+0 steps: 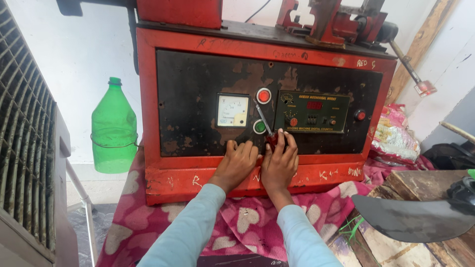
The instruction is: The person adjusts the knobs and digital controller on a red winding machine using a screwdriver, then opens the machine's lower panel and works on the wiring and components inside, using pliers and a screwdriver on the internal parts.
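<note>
A red machine cabinet [198, 173] with a worn black front panel [198, 79] stands before me on a pink heart-patterned cloth. The panel carries a white dial meter [232, 110], a red push button [263, 95], a green push button [260, 127] and a dark digital counter box [311, 111]. My right hand [280, 163] grips the red handle of a screwdriver [263, 121], whose shaft slants up between the two buttons. Beside it, my left hand [237, 163] rests with fingers curled against the panel's lower edge, touching the right hand.
A green plastic bottle [114, 128] stands left of the cabinet by the white wall. A slatted grey appliance [24, 148] fills the left edge. At right lie a dark fan blade [410, 217], wooden boards [420, 183] and a printed plastic bag [393, 136].
</note>
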Tool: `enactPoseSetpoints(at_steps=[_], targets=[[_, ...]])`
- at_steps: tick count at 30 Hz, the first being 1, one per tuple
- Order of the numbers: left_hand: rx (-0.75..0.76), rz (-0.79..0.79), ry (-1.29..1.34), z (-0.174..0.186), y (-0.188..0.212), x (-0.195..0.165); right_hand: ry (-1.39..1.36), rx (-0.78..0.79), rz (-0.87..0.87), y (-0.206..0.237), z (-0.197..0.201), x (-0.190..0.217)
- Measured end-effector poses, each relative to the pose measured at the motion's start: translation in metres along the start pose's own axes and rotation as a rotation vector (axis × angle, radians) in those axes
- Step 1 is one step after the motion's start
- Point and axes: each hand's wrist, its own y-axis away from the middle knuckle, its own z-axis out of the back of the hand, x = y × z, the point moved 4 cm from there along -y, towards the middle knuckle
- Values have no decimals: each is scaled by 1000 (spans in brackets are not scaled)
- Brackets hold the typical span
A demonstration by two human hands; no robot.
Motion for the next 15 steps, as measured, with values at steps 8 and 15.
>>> enactPoseSetpoints(at_steps=[8,15], targets=[[-153,44,258,11,-2,4,-8,-17,-1,1,0,1],[-46,-35,28,3,4,-1,-14,-9,13,-1,1,0]])
